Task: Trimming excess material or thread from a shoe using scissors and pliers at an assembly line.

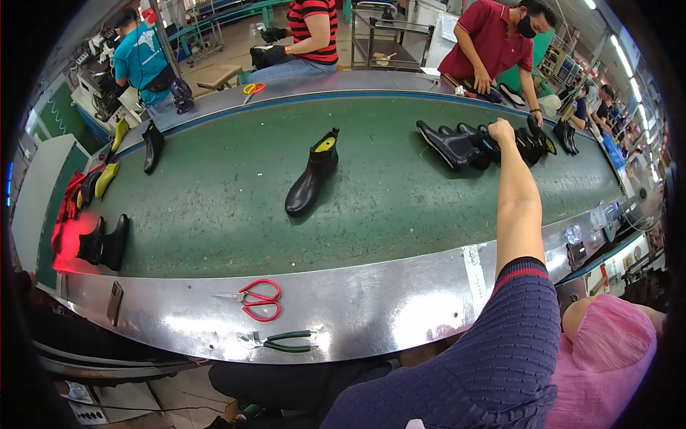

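My right arm reaches far across the green belt (207, 186) to a cluster of black ankle boots (457, 149) lying on their sides. My right hand (501, 131) is closed at the top of one boot in that cluster; its fingertips are partly hidden. My left hand is out of view. One black ankle boot (313, 177) with a yellow lining lies alone at mid-belt. On the metal ledge (379, 304) nearest me lie red-handled scissors (261, 299) and green-handled pliers (287, 341).
Across the belt, a co-worker in a dark red shirt (493, 43) handles boots at the right. A black pair (113, 242) stands near left, by red-lit items. Yellow-handled scissors (253, 89) lie on the far ledge. A person in pink (607, 350) sits close on my right.
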Available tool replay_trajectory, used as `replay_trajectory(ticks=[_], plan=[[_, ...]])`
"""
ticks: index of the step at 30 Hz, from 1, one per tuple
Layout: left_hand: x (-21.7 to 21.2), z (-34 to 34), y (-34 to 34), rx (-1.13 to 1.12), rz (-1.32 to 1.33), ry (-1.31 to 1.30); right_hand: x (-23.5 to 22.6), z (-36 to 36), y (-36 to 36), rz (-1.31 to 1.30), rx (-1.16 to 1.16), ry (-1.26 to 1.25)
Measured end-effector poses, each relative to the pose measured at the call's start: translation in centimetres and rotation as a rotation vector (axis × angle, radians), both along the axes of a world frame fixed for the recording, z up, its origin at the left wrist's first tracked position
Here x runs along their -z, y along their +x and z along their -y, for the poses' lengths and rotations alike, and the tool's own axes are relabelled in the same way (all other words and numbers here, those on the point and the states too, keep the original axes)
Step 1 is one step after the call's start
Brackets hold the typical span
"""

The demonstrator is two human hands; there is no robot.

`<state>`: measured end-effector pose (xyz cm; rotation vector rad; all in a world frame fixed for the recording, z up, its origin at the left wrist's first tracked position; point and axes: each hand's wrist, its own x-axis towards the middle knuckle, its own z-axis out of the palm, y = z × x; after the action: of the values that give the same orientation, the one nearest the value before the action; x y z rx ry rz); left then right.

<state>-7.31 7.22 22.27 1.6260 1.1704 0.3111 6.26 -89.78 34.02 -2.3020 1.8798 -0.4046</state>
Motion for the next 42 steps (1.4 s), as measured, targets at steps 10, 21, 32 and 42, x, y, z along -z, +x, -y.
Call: replay_trajectory(ticks=[10, 21, 32, 42], plan=[[-0.4, -0.5, -0.2, 0.023, -0.032, 0.077, 0.8, -0.6, 0.1, 0.103, 0.014, -0.027], [-2.6, -1.6, 1.2, 0.049, -0.043, 0.201, 1.4, -0.9, 0.3, 0.061, 0.056, -0.007], [-1.8, -1.1, 0.3, 0.013, -0.061, 0.233, -0.8, -3.6, 3.4, 0.076, -0.043, -0.103], [-2.0, 0.3, 0.7, 0.039, -0.056, 0.274, 0.5, -4.9, 6.5, 0.081, -0.185, -0.110]])
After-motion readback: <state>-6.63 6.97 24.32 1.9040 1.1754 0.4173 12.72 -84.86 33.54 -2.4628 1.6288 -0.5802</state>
